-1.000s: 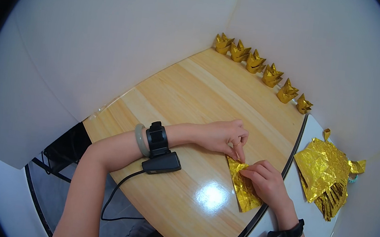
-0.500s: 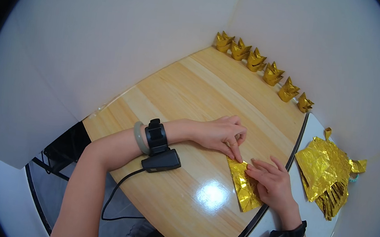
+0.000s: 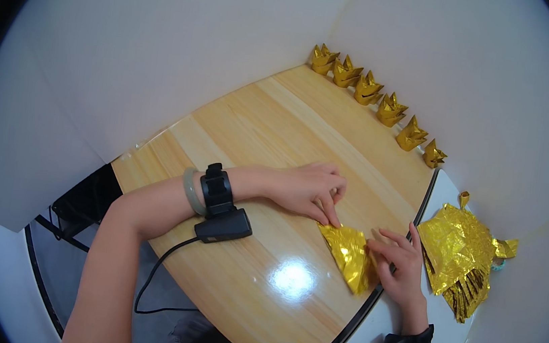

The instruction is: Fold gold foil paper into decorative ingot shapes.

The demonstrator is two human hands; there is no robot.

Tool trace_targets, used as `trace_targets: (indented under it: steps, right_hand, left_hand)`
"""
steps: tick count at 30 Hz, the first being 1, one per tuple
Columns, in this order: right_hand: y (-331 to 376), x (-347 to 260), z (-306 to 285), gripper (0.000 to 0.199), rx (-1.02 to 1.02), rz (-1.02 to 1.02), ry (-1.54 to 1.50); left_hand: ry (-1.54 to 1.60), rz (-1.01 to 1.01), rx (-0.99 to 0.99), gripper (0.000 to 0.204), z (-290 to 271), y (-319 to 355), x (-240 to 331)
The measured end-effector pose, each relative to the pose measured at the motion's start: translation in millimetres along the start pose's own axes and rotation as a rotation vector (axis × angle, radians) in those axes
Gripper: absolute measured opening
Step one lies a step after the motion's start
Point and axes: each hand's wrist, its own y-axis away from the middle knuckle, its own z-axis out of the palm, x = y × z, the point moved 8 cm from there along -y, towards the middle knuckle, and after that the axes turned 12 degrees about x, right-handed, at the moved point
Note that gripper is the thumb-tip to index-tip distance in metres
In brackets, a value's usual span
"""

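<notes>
A folded piece of gold foil paper (image 3: 346, 253), narrower at its far end, is on the wooden table in front of me. My left hand (image 3: 309, 190) has its fingers curled and closed at the paper's far corner, the index fingertip pressing there. At the paper's right edge is my right hand (image 3: 400, 266), its index finger and thumb side against the sheet and the little finger raised. The paper's near end looks smeared by motion. How firmly the right thumb grips is partly hidden behind the hand.
Several folded gold foil crowns (image 3: 367, 88) stand in a row along the right wall. A stack of gold foil sheets (image 3: 455, 250) lies on a white surface to the right, beyond the table's black edge (image 3: 374, 297). A black device with a cable (image 3: 226, 227) hangs from my left wrist.
The paper's near end has narrowed and shifted, its right edge now turned up toward my right hand. My right fingers have lifted slightly. The whole view has moved a little.
</notes>
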Motion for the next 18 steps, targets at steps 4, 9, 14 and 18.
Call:
trace_targets:
  steps: [4,9,14,18]
  right_hand:
    - [-7,-14,-3,0.035,0.028,0.075,-0.163]
    - [-6,-25,17,0.040,-0.078,-0.050,-0.108]
    - [-3,-20,8,0.035,-0.083,-0.021,-0.108]
    - [-6,-25,-2,0.035,-0.053,-0.141,0.023]
  left_hand:
    - [-0.147,-0.002,0.055,0.015,-17,0,-1]
    - [-0.020,-0.084,-0.018,0.026,6,1,6]
    - [-0.080,-0.094,-0.087,0.032,11,-2,16]
    - [-0.081,-0.089,-0.076,0.028,7,0,17]
